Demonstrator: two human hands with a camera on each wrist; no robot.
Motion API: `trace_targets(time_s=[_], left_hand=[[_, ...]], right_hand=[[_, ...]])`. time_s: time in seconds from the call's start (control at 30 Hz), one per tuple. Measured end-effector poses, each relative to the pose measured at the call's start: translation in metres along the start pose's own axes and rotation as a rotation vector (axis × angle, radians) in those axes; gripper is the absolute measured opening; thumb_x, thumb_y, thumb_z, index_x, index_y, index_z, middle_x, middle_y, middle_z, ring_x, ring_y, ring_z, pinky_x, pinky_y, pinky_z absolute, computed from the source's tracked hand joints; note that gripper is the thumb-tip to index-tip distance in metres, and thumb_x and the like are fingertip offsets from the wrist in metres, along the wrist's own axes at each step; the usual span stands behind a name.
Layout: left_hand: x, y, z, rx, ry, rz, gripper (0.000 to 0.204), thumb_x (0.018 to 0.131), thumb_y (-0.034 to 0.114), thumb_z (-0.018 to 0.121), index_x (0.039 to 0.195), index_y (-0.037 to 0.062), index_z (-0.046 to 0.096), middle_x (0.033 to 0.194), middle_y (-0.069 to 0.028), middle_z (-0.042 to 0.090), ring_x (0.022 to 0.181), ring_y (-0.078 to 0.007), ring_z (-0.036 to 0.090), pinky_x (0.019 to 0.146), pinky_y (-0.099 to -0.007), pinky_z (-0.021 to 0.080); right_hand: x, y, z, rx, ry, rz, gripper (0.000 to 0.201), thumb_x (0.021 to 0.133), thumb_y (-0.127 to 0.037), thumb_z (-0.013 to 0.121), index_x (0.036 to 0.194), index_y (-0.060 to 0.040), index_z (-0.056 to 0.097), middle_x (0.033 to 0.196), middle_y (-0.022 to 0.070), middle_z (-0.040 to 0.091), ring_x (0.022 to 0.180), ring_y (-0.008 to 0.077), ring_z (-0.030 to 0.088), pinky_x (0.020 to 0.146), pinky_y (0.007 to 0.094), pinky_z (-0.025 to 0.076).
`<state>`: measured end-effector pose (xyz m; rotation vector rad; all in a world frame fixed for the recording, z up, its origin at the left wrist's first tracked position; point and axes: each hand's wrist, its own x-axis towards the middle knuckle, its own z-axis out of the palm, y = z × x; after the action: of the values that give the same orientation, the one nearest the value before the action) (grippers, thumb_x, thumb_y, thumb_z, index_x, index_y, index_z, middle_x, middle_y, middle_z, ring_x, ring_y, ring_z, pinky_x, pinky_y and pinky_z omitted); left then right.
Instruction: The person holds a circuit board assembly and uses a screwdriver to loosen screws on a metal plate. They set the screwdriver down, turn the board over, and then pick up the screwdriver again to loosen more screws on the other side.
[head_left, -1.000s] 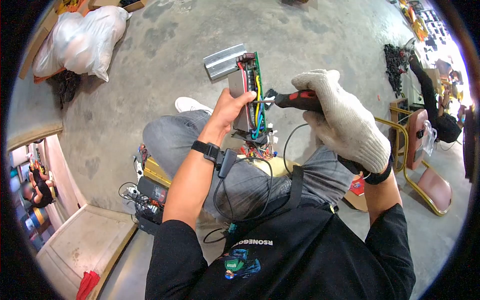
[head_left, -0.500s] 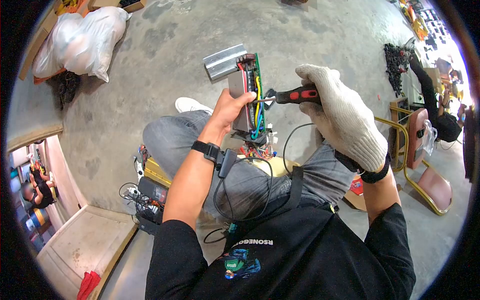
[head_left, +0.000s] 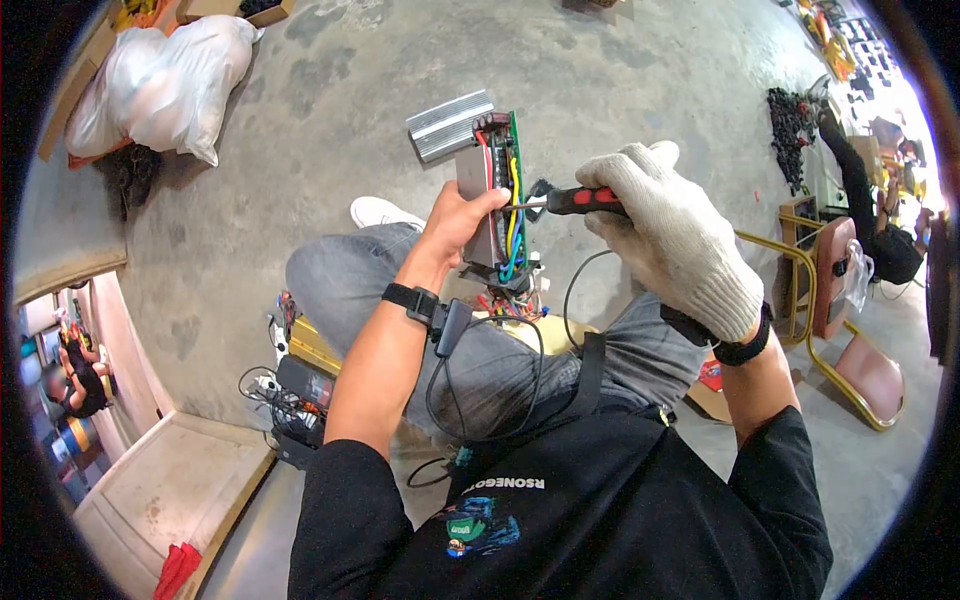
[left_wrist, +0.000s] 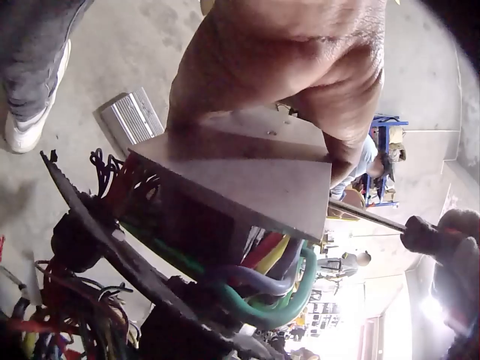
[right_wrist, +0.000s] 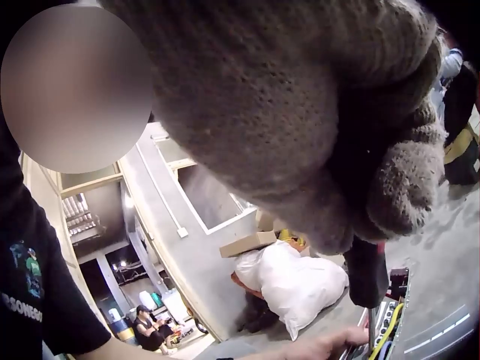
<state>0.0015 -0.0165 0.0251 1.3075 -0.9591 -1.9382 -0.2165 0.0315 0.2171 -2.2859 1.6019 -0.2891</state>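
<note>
My bare left hand (head_left: 455,222) grips an open electronics unit, with its thumb over the near edge. The unit has a grey metal plate (left_wrist: 240,169), a green circuit board (head_left: 519,150) and thick red, yellow, blue and green wires. My right hand (head_left: 680,235), in a white knit glove, holds a screwdriver (head_left: 585,201) by its black and red handle. The screwdriver's shaft reaches sideways into the unit, right beside the left thumb; its tip is hidden there. In the right wrist view, the gloved fingers (right_wrist: 409,184) curl around the handle.
A finned aluminium housing (head_left: 450,125) lies on the concrete floor beyond the unit. Loose thin wires (head_left: 510,300) bunch below it, near my crossed legs. A white sack (head_left: 165,80) lies far left, a folding chair (head_left: 835,280) at right, and cabled devices (head_left: 295,390) beside my left knee.
The gloved hand first drew back slightly, baring more of the handle, then shifted left and turned around the screwdriver. The shaft stays at the unit, and the left hand keeps its hold.
</note>
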Motion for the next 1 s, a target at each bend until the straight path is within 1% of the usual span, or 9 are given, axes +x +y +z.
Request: trace_targets(time_s=[0.2,0.27,0.33,0.43,0.53,0.63,0.77,0.87,1.0], left_hand=[[0.002,0.0,-0.002,-0.012,-0.012,0.03,0.035,0.089,0.025,0.076,0.11,-0.0012,0.07,0.095,-0.0079,0.073,0.081,-0.0144,0.07,0.074,-0.0327,0.057],[0.001,-0.001,-0.004,-0.015,-0.012,0.005,0.034,0.089,0.026,0.076,0.111,0.0,0.07,0.098,-0.0069,0.073,0.084,-0.0141,0.069,0.077,-0.0325,0.056],[0.0,-0.001,-0.006,-0.028,0.009,0.03,0.046,0.089,0.031,0.078,0.119,-0.001,0.065,0.103,-0.007,0.071,0.091,-0.0153,0.068,0.083,-0.0326,0.055],[-0.007,0.001,-0.008,-0.081,0.064,0.031,0.044,0.09,0.032,0.077,0.117,-0.0013,0.065,0.102,-0.0076,0.072,0.089,-0.0162,0.071,0.075,-0.032,0.059],[-0.006,0.006,-0.006,-0.119,0.077,0.002,0.04,0.092,0.033,0.075,0.114,-0.0003,0.066,0.097,-0.0067,0.072,0.083,-0.0163,0.072,0.07,-0.0313,0.06],[-0.013,0.007,-0.001,-0.108,0.055,-0.041,0.036,0.097,0.036,0.069,0.108,0.002,0.068,0.089,-0.0044,0.073,0.072,-0.0146,0.071,0.065,-0.0296,0.059],[-0.021,0.018,0.018,-0.078,-0.046,-0.014,0.037,0.097,0.037,0.071,0.111,0.0028,0.066,0.091,-0.003,0.072,0.076,-0.0135,0.071,0.065,-0.0291,0.059],[-0.021,0.011,0.029,0.0,0.002,-0.002,0.039,0.096,0.035,0.073,0.114,0.0017,0.064,0.095,-0.0038,0.072,0.078,-0.0137,0.071,0.067,-0.0299,0.059],[-0.022,0.002,0.038,0.08,-0.041,0.031,0.049,0.093,0.036,0.076,0.12,-0.0012,0.06,0.101,-0.0064,0.07,0.085,-0.0151,0.071,0.072,-0.0319,0.06]], right_hand=[[0.001,0.01,-0.004,0.027,0.102,-0.007,0.021,0.092,-0.017,0.071,0.112,-0.0118,0.066,0.099,0.0102,0.067,0.089,0.0325,0.069,0.084,0.0476,0.045],[0.001,0.023,-0.014,0.335,0.267,0.148,0.02,0.094,-0.017,0.071,0.109,-0.0032,0.07,0.092,0.0137,0.072,0.08,0.0236,0.071,0.067,0.0319,0.053],[-0.005,0.034,-0.029,0.567,0.361,0.483,0.025,0.097,-0.023,0.07,0.109,-0.0001,0.069,0.091,0.0093,0.071,0.076,0.0183,0.07,0.066,0.0288,0.052],[-0.025,0.07,-0.013,0.997,0.444,0.635,0.031,0.099,-0.027,0.068,0.111,0.002,0.068,0.09,0.0066,0.069,0.072,0.0179,0.069,0.064,0.0266,0.052],[-0.051,0.085,0.037,1.586,0.235,0.639,0.042,0.096,-0.018,0.066,0.13,0.0026,0.057,0.103,0.0111,0.067,0.086,0.0198,0.069,0.069,0.0305,0.056],[-0.061,0.065,0.067,1.687,0.04,0.636,0.044,0.085,-0.003,0.066,0.128,0.0013,0.057,0.102,0.0096,0.063,0.087,0.0203,0.067,0.077,0.033,0.058],[-0.056,0.055,0.093,1.564,0.096,0.704,0.022,0.088,-0.022,0.076,0.096,-0.0054,0.064,0.08,0.0025,0.062,0.066,0.0117,0.059,0.057,0.0247,0.043],[-0.054,0.055,0.096,1.336,-0.089,0.683,0.027,0.091,-0.028,0.074,0.1,-0.0041,0.067,0.082,0.0021,0.064,0.065,0.0088,0.058,0.054,0.0241,0.042],[-0.067,0.035,0.115,1.546,-0.03,0.445,0.04,0.093,-0.028,0.07,0.124,-0.0015,0.069,0.088,-0.0015,0.066,0.072,0.0055,0.058,0.061,0.0233,0.045]])
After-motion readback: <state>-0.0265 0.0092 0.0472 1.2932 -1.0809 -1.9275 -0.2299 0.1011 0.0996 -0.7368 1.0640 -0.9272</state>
